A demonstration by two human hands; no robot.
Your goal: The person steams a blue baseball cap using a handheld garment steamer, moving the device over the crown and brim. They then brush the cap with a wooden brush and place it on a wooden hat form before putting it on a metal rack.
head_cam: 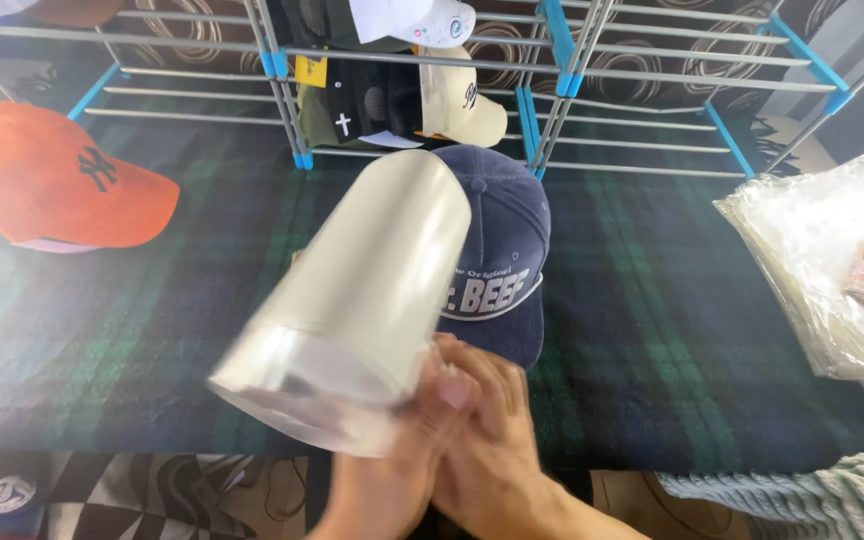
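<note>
— Largest first? Dark green plaid table (652, 330), open cloth at centre right, near edge cut off by the bottom of the frame. Behind, grey wire rack (592, 90) with blue joints, top cropped.

— On the right? Heap of clear plastic bags (812, 260), running off the right edge. Orange cap (52, 180) far left, well apart.

— And centre? Clear curved plastic sheet (352, 290), blurred, raised over the table and covering the left half of a navy cap (512, 250).

— Hands? Left hand (392, 480) and right hand (492, 440) pressed together at the sheet's lower right corner, both pinching it. Fingers smeared; exact grip hard to make out.
</note>
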